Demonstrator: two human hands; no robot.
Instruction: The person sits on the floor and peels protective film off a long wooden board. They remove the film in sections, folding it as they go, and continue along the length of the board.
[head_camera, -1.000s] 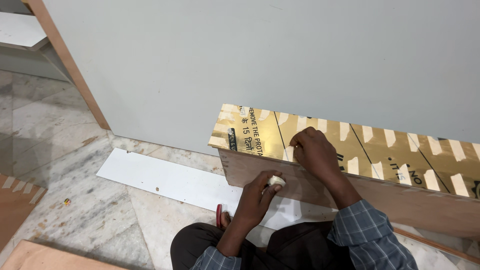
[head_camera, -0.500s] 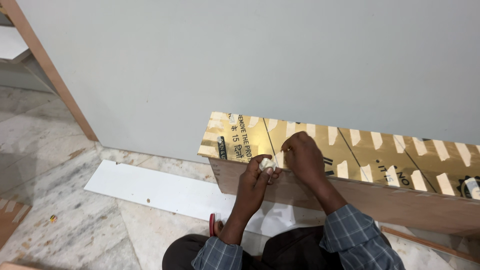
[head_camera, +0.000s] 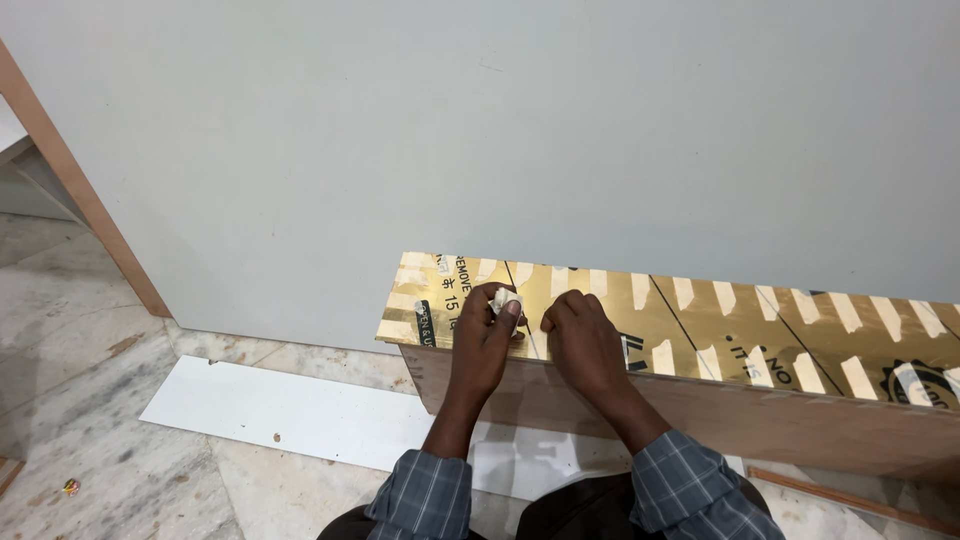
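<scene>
— What is held by the left hand?
— A small crumpled white wad is pinched in its closed fingers, on the glossy gold film of the wooden panel.
— And the right hand?
— It is curled, fingertips pressed onto the film beside the wad; nothing is seen gripped. A flat white strip lies on the marble floor.
</scene>
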